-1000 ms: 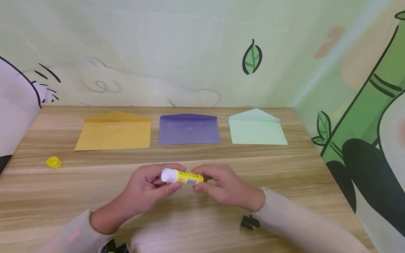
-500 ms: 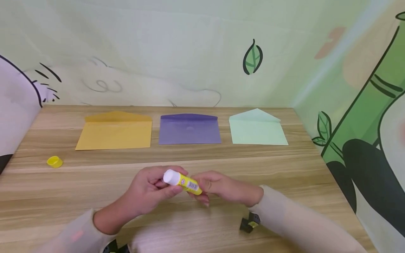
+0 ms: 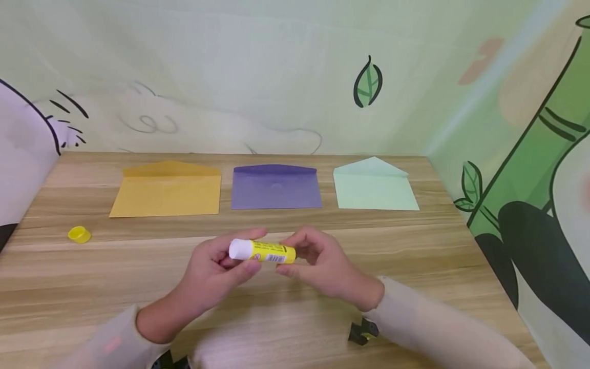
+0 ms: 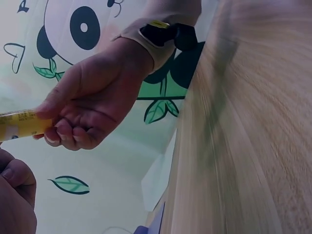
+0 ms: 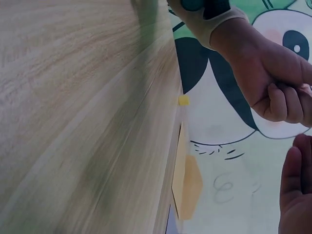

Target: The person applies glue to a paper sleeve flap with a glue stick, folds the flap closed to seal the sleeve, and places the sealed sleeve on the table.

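Above the table, a yellow glue stick (image 3: 272,252) with a white end lies almost level between both hands. My left hand (image 3: 214,264) grips it near the white end, thumb in front and fingers behind. The thumb and forefinger of my right hand (image 3: 332,269) pinch the opposite, yellow end. In the left wrist view the right hand (image 4: 92,105) holds the tube (image 4: 24,124) with its other fingers curled. The right wrist view shows the left hand (image 5: 287,92) with curled fingers; the glue stick is out of that view. The yellow cap (image 3: 79,234) rests at the table's left.
Three envelopes with raised flaps lie in a row at the back of the wooden table (image 3: 138,282): orange (image 3: 166,195), purple (image 3: 275,192) and mint green (image 3: 375,189). A printed cloth wall (image 3: 276,77) stands behind them. Each wrist carries a black camera mount (image 3: 363,330).
The right hand turned the glue stick's yellow end down, then brought it back up to near level, its fingers shifting round that end. The left hand kept its hold; envelopes and cap stayed put.
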`<state>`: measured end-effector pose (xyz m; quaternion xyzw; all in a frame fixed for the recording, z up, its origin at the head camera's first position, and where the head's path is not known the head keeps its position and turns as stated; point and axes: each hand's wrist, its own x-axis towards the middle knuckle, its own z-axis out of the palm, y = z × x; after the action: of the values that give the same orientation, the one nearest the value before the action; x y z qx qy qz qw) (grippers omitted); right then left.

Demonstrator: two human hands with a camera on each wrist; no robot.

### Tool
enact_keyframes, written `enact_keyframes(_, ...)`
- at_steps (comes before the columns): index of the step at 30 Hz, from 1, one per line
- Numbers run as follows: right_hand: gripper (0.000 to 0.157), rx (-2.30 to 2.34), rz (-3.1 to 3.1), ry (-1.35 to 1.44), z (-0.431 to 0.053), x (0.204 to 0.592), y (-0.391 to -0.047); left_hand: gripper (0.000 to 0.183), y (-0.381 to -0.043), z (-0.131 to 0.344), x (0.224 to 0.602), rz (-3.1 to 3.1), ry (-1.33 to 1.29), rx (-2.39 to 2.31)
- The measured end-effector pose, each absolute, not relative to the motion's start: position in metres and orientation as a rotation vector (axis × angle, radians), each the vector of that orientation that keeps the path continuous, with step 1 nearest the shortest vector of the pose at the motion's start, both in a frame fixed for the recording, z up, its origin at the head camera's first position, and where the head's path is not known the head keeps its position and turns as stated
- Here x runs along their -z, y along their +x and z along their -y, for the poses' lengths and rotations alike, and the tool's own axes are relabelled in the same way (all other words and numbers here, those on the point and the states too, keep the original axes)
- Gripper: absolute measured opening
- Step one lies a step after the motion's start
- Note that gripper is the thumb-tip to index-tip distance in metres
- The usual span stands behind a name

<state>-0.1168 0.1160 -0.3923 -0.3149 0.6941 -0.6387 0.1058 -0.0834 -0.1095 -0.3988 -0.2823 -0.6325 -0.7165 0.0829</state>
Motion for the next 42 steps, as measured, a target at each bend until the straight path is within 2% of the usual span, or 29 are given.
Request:
enact_keyframes(4, 0.033, 1.926, -2.057, -1.008, -0.115, 0.393, -0.114, 0.038, -0.082, 0.108, 0.395, 1.906, -0.804, 2.189)
enact_keyframes(8, 0.03, 1.922, -2.019, -0.977, -0.116, 0.394, -0.113, 0.027, -0.081, 0.106, 0.394, 1.891, -0.801, 2.233)
enact_keyframes(11, 0.037, 1.908, -1.966, -0.963, -0.116, 0.395, -0.113, 0.022, -0.081, 0.105, 0.393, 1.881, -0.799, 2.268)
enact_keyframes(16, 0.05, 1.921, -1.829, -0.976, -0.116, 0.394, -0.112, 0.022, -0.08, 0.102, 0.39, 1.849, -0.846, 2.268)
enact_keyframes(21, 0.046, 1.897, -1.762, -1.013, -0.116, 0.394, -0.112, 0.022, -0.081, 0.1, 0.386, 1.804, -0.912, 2.263)
enact_keyframes(25, 0.049, 1.821, -1.707, -1.002, -0.117, 0.393, -0.115, 0.022, -0.08, 0.1, 0.386, 1.811, -0.928, 2.266)
enact_keyframes(30, 0.063, 1.704, -1.601, -0.856, -0.116, 0.389, -0.116, 0.019, -0.079, 0.099, 0.386, 1.836, -0.936, 2.273)
enact_keyframes(33, 0.066, 1.642, -1.629, -0.738, -0.113, 0.385, -0.115, 0.019, -0.078, 0.097, 0.388, 1.848, -0.96, 2.276)
enact_keyframes(35, 0.065, 1.672, -1.635, -0.705, -0.111, 0.385, -0.114, 0.021, -0.078, 0.097, 0.388, 1.861, -0.948, 2.252)
enact_keyframes(39, 0.035, 1.887, -1.545, -0.741, -0.11, 0.39, -0.114, 0.023, -0.08, 0.098, 0.39, 1.83, -0.901, 2.232)
enact_keyframes(42, 0.026, 1.997, -1.472, -0.788, -0.112, 0.395, -0.116, 0.025, -0.081, 0.099, 0.389, 1.762, -0.931, 2.282)
